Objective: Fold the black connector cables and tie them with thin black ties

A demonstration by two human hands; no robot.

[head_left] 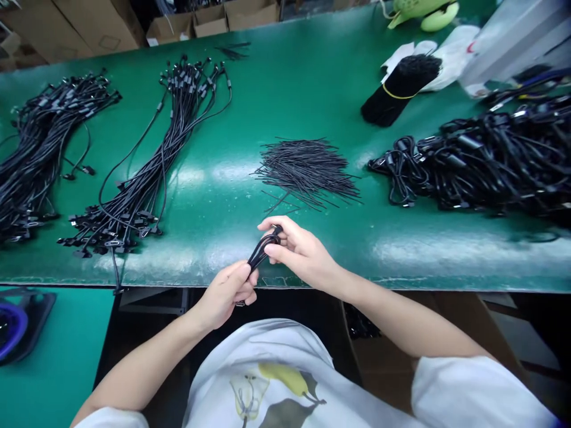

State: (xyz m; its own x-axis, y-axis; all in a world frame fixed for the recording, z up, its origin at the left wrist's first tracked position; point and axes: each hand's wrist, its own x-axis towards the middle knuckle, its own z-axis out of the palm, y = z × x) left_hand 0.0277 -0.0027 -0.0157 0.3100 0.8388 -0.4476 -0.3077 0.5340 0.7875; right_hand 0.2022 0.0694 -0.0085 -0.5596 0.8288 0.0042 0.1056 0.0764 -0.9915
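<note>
A black cable (pixel 259 254), folded into a short bundle, is held between both hands just above the table's near edge. My left hand (pixel 229 291) is closed round its lower end, where a connector pokes out below the fingers. At the upper end, my right hand (pixel 301 249) pinches the looped part between thumb and fingers, beside a small black plug (pixel 277 229). Just beyond the hands lies a loose pile of thin black twist ties (pixel 307 169) on the green table (pixel 214 196).
Straight cables lie in two heaps at left, one nearer (pixel 165 154) and one farther (pixel 49 137). At right is a large heap of folded cables (pixel 482 160). Behind it stands a black bundle of ties (pixel 399 89) with a yellow band. Cardboard boxes (pixel 75 30) line the far side.
</note>
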